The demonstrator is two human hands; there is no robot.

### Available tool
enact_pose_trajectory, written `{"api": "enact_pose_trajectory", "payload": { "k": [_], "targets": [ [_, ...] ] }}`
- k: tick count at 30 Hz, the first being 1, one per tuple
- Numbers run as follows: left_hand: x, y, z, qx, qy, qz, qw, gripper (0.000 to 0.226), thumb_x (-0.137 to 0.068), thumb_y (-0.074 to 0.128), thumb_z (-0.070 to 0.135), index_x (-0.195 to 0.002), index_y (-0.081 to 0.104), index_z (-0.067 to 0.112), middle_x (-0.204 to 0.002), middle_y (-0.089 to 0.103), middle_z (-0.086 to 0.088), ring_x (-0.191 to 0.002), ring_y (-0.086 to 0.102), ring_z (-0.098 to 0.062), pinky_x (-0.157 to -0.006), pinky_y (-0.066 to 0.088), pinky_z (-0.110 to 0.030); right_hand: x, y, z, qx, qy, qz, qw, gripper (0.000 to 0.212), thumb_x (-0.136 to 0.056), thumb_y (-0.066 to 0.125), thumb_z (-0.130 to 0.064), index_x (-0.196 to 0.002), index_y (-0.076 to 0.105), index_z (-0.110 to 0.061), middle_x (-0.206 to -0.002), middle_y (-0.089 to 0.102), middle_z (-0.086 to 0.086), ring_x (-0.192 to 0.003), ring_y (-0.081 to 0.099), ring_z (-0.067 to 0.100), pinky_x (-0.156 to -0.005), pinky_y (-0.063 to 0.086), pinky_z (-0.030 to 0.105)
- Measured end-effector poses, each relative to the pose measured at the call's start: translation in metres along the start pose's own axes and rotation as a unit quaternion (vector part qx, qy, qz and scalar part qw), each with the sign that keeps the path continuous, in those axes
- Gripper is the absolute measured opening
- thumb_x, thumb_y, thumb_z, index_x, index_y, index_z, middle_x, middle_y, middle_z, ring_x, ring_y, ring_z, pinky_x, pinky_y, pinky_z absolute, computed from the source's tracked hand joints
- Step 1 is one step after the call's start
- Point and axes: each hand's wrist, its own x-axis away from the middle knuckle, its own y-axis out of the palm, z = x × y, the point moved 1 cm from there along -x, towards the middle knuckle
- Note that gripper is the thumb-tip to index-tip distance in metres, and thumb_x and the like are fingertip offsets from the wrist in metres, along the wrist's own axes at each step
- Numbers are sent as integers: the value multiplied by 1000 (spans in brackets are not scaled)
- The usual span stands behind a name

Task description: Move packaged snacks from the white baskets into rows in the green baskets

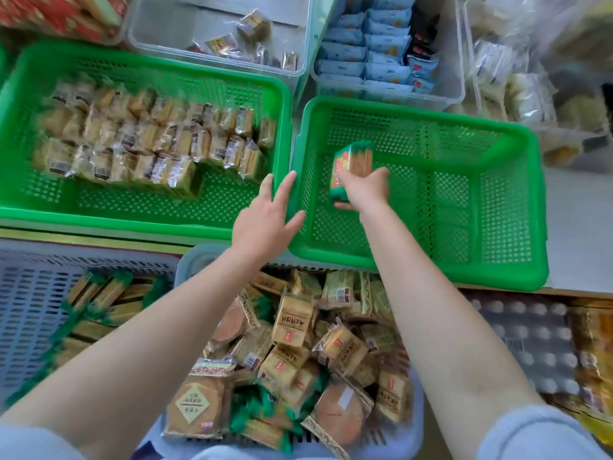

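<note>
The right hand (363,187) grips a green-ended packet of snacks (352,167), fingers curled round its lower half, and holds it inside the right-hand green perforated plastic basket (510,200), near that basket's left wall. Whether the packet touches the basket floor cannot be told. Apart from the packet, this basket shows only bare mesh.

The left hand (265,220) is spread flat with straight fingers and holds nothing; its fingertips lie at the rim where the two green baskets meet, the thumb against the right basket's near-left corner.

The left-hand green perforated plastic basket (142,210) holds clear-wrapped yellowish snack packs (146,141) standing in rows that fill its far part, with bare mesh along the near side.

Under the forearms, a white slatted plastic basket (416,436) holds a loose heap of mixed packaged snacks (298,340). To its left a second white slatted basket (30,293) holds more green-ended packets (99,293) lying in a pile.
</note>
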Motion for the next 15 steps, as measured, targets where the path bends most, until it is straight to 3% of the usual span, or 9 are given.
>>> {"api": "enact_pose_trajectory", "payload": {
  "k": [3, 6, 8, 12, 15],
  "targets": [
    [-2, 4, 0, -27, 1, 15, 1000, 71, -101, 33, 58, -158, -7, 41, -167, 12, -9, -129, 52, -31, -65, 41, -33, -23, 21, -3, 80, -21, 34, 996, 78, -92, 70, -34, -147, 26, -1, -139, 56, 12, -108, 62, 26, -68, 49, 22],
    [-2, 6, 0, -33, 2, 21, 999, 70, -102, 31, 58, -158, -7, 41, -167, 14, -10, -130, 51, -30, -62, 41, -33, -33, 36, -1, 114, -23, -6, 993, 96, -94, 67, -42, -156, 9, 1, -156, 40, 16, -135, 49, 29, -96, 43, 29],
    [-2, 5, 1, -37, 5, 22, 999, 70, -102, 31, 58, -158, -7, 40, -167, 14, -11, -129, 51, -30, -62, 41, -33, -36, 42, 2, 138, -22, -21, 990, 96, -92, 69, -43, -157, 12, -2, -158, 35, 18, -140, 43, 32, -110, 39, 37],
    [-1, 4, 1, -38, 8, 23, 999, 70, -102, 31, 58, -158, -7, 39, -167, 15, -12, -130, 51, -30, -62, 40, -32, -41, 44, 8, 144, -48, -13, 988, 57, -92, 68, -34, -136, 41, -10, -138, 54, 16, -119, 57, 33, -101, 48, 45],
    [-1, 5, 1, -41, 9, 20, 999, 70, -102, 30, 58, -158, -7, 39, -166, 15, -12, -130, 50, -31, -63, 42, -33, -38, 37, 8, 144, -58, -47, 987, 52, -96, 63, -35, -138, 44, -14, -133, 56, 7, -114, 57, 27, -95, 48, 37]
  ]
}}
